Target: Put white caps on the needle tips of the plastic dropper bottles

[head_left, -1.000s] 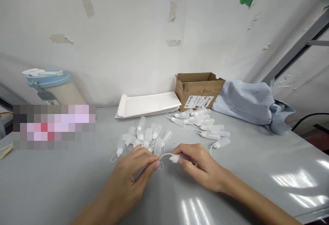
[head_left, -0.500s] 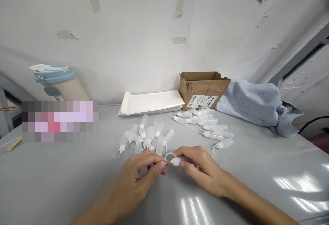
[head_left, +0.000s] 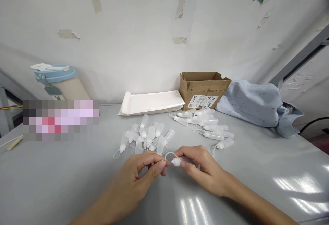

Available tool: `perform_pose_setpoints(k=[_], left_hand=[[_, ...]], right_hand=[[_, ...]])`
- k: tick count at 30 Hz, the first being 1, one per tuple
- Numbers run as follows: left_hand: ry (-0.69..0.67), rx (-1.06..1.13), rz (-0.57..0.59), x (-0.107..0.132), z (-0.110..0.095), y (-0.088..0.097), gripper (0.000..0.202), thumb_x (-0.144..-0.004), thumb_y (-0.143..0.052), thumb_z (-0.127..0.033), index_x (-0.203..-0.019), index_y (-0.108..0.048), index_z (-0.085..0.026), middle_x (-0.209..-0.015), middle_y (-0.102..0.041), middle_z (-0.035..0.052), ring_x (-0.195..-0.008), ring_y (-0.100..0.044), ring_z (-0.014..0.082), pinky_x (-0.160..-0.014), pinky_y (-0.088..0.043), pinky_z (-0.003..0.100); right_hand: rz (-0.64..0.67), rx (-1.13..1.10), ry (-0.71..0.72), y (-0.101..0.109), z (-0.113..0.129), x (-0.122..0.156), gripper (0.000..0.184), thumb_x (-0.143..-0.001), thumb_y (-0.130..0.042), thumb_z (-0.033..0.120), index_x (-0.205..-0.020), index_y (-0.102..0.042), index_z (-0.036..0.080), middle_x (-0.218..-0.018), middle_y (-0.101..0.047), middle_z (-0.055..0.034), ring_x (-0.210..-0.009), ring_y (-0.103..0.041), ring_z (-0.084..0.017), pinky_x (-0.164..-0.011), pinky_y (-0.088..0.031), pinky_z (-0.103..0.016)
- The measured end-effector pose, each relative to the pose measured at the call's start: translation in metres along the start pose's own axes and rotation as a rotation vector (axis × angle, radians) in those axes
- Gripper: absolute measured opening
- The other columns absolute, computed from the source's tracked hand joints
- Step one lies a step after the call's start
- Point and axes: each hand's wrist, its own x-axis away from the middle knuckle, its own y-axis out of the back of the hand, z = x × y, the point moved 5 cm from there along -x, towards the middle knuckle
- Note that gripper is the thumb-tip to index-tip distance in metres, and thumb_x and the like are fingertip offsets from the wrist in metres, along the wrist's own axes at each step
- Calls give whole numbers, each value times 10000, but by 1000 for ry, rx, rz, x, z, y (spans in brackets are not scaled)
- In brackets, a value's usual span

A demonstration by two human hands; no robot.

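Between finger and thumb, my right hand (head_left: 203,168) grips a small translucent dropper bottle (head_left: 176,162), its white pointed tip turned left. A thin white strap arches from the bottle's neck to my left hand (head_left: 146,170), which pinches the strap's cap end; the cap itself is hidden by the fingertips. Just beyond my left hand lies a loose pile of similar dropper bottles (head_left: 150,134) with looped straps. Farther right, a second group of dropper bottles (head_left: 216,128) lies mostly on its side, with straps trailing left.
Against the wall, a stack of white padded envelopes (head_left: 154,102) lies beside an open cardboard box (head_left: 203,88). Light blue cloth (head_left: 252,101) is bunched to the right. A blue-lidded tumbler (head_left: 55,74) stands at the left behind a pixelated patch. The grey table (head_left: 64,184) reflects lights.
The view has shifted very slightly. Both hands keep their grip on the bottle and strap, with no other visible movement.
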Motion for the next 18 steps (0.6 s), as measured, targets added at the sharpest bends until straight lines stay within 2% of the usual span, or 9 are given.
perform_pose_setpoints(k=[18], left_hand=[[62,40,37,-1,3,-1,379,-883,-389,-447,-679,-595,-204,-695,-611,-1,-762,-603,182,-550,-454,209]], right_hand=[[7,-19,-7,-1,3,1,216,-835,-409,222,-816,-609,143,-649,-606,-22,-523,-477,-113,-474,-341,-225]])
